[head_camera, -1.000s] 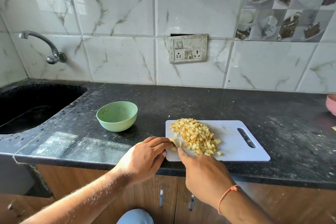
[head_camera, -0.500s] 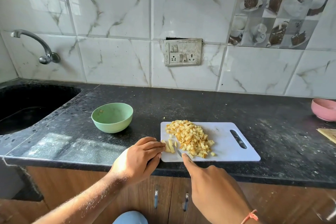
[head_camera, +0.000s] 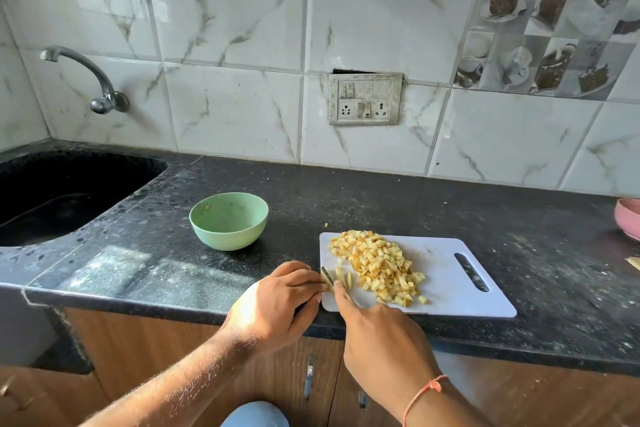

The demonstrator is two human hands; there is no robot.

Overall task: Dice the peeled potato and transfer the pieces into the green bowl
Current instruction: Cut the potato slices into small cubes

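Potato strips (head_camera: 341,277) sit pinched under my left hand (head_camera: 277,302); my right hand (head_camera: 381,333) grips the knife (head_camera: 328,277). Blade's near those fingertips (head_camera: 317,284): one slip could nick them.

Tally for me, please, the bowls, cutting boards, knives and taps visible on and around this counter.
Bowls: 2, the green bowl and a pink bowl at the right edge.
Cutting boards: 1, the white cutting board.
Knives: 1, the knife under the right hand.
Taps: 1, the tap.
Total: 5
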